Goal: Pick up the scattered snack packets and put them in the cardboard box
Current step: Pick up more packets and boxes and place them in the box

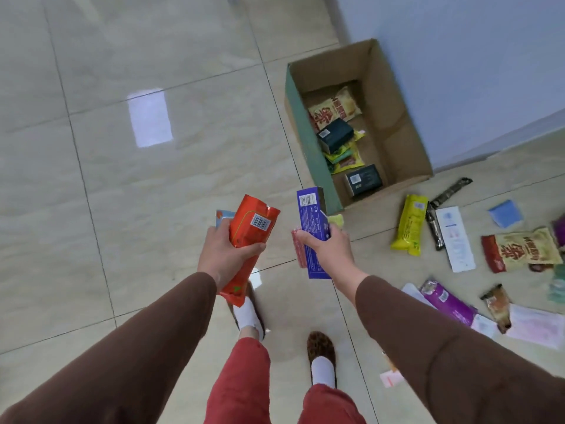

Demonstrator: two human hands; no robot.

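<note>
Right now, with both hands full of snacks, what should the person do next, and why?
Probably carry both loads forward and to the right, over the cardboard box, and let go. The left hand grips an orange packet, the right hand a purple box, and both hang short of the open box. Other packets, such as the yellow packet, lie on the floor to its right.

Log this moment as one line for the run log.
left hand: holds orange packet | right hand: holds blue box | cardboard box: partly filled
</note>
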